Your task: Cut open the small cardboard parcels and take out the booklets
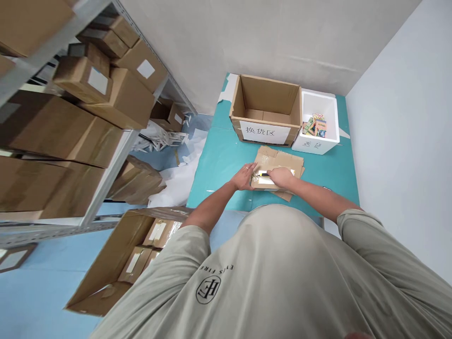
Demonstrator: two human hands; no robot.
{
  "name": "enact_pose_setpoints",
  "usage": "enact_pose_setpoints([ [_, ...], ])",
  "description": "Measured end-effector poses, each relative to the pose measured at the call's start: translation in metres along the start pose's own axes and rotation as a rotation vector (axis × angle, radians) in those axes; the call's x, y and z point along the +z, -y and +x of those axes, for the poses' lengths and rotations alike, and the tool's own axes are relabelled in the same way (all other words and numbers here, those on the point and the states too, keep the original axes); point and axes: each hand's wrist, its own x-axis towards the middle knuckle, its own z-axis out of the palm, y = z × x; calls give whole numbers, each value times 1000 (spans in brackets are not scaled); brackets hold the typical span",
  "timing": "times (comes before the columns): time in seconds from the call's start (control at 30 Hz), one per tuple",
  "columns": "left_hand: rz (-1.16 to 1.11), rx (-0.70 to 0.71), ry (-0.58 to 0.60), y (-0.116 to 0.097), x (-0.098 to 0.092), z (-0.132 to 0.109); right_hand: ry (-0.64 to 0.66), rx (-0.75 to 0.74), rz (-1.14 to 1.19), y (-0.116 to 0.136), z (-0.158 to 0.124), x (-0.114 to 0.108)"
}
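Observation:
A small taped cardboard box (260, 186) with a white label lies on the teal table, on top of flattened cardboard pieces (296, 164). My left hand (243, 176) grips the box's left end, fingers at the far corner and thumb toward the near one. Closed in my right hand (281, 177) is a yellow and black utility knife (263, 174), its tip pointing left over the top of the box. Whether the blade touches the tape is too small to tell.
Behind the work stand a large open carton (236, 120) with a handwritten sign and a white foam box (334, 127) holding small colourful packets. Shelving (106, 188) stacked with cartons rises at left. An open carton (99, 268) of smaller boxes sits by my left side.

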Motion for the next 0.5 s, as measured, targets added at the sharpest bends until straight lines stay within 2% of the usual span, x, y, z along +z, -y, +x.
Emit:
enact_pose_setpoints([
  [0.23,-22,-19,-6,3,2,-4,-13,-2,23,-5,-1,10],
  [0.5,-75,-10,-28,8,13,-5,-11,-41,10,3,0,4],
])
